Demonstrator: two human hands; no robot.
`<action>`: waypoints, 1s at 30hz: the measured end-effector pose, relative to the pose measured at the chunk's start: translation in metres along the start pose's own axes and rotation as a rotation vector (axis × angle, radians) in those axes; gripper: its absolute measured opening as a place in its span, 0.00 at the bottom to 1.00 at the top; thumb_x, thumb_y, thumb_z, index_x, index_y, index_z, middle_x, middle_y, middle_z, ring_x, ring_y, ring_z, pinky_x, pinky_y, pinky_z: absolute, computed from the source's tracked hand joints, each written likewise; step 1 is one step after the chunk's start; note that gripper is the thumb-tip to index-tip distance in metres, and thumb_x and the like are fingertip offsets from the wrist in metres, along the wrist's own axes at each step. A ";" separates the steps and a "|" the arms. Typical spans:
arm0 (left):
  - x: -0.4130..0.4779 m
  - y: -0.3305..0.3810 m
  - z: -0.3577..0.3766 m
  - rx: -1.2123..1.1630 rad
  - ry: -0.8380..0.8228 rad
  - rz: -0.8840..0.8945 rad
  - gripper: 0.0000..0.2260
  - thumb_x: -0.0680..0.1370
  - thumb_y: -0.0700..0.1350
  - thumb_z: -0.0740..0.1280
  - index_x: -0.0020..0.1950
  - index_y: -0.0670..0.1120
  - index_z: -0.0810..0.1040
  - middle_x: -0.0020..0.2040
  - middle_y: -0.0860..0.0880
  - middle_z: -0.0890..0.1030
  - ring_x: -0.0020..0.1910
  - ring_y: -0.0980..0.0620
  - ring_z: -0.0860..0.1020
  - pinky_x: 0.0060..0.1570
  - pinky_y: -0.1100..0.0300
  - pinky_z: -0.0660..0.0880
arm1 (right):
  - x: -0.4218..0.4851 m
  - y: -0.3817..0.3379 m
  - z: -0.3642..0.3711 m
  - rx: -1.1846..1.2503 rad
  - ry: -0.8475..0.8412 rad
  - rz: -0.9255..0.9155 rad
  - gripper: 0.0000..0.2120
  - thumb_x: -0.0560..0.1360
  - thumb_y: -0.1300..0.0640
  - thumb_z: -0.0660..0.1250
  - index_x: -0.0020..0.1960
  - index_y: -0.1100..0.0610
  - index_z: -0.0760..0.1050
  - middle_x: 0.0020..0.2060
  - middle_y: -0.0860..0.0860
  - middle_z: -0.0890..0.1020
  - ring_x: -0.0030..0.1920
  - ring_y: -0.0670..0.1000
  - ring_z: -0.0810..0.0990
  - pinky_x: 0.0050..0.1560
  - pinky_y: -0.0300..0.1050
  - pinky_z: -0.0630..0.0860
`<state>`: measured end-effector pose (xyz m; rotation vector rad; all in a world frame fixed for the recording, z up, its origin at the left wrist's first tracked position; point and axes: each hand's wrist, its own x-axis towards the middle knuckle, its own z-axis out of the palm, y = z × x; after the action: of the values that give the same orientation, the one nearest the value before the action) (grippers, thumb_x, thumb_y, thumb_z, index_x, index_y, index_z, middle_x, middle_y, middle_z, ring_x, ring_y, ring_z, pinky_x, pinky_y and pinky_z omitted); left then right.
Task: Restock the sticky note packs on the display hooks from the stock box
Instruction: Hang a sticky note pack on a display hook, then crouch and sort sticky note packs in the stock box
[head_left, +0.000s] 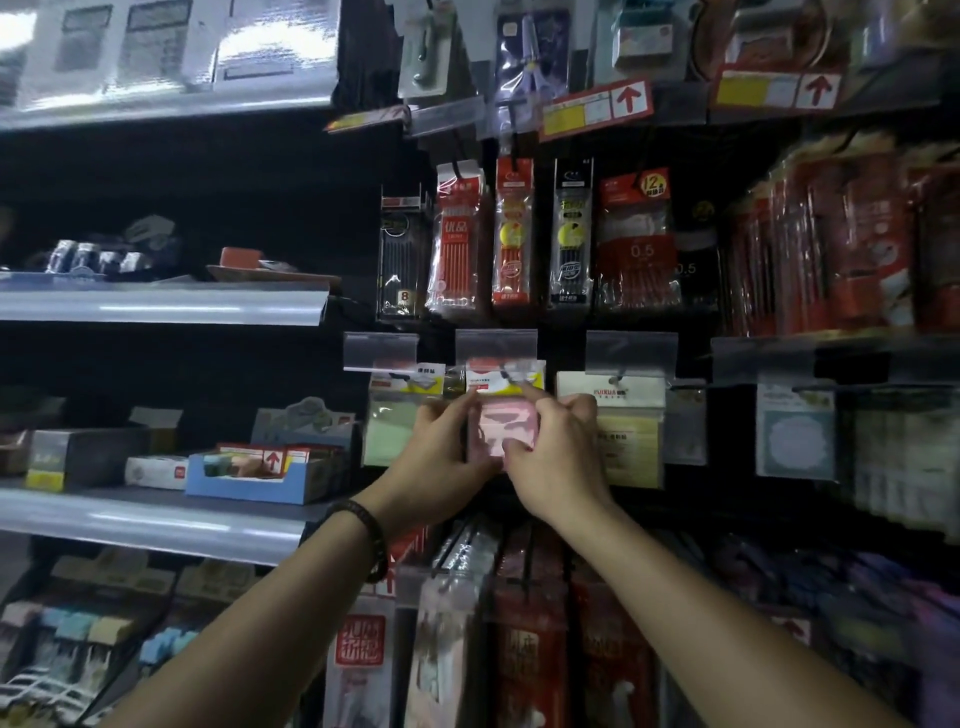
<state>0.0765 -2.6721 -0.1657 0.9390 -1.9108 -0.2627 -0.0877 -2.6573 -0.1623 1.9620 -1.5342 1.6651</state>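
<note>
Head view: both hands' fingers (540, 402) grip a pink sticky note pack (500, 432) with white-yellow header.

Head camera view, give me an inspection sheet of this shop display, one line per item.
Surface: dark hook wall, grey shelves to its left.
Job's things: pink sticky note pack held at the middle hook; green pack and yellow pack hang on either side.
Clutter: blue carton on a shelf; pen packs above.
Hands: left hand and right hand both grip the pink pack.
Cables: nothing seen.
Surroundings: dim, edges blurred; stock box not seen.
</note>
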 end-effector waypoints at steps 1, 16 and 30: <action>-0.003 0.000 0.001 0.001 0.005 -0.001 0.37 0.77 0.51 0.74 0.83 0.56 0.62 0.65 0.58 0.61 0.68 0.44 0.76 0.68 0.46 0.79 | -0.004 0.000 -0.003 -0.012 -0.010 0.000 0.32 0.78 0.56 0.73 0.79 0.43 0.69 0.58 0.47 0.65 0.56 0.50 0.75 0.53 0.37 0.73; -0.246 -0.026 0.104 0.027 0.091 0.206 0.16 0.79 0.33 0.70 0.61 0.51 0.82 0.53 0.58 0.81 0.47 0.58 0.82 0.42 0.65 0.76 | -0.227 0.077 -0.068 0.250 -0.060 -0.215 0.03 0.80 0.59 0.71 0.49 0.53 0.83 0.39 0.40 0.81 0.40 0.42 0.82 0.41 0.34 0.73; -0.471 -0.198 0.368 -0.001 -0.793 -0.337 0.09 0.80 0.48 0.69 0.53 0.63 0.79 0.48 0.61 0.81 0.39 0.64 0.79 0.46 0.63 0.75 | -0.597 0.379 -0.017 -0.108 -0.569 0.867 0.16 0.77 0.59 0.75 0.36 0.42 0.80 0.35 0.38 0.85 0.39 0.41 0.84 0.44 0.47 0.83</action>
<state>-0.0135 -2.5485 -0.7770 1.2762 -2.4361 -0.9493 -0.3005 -2.4733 -0.8109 1.9242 -2.9223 1.1780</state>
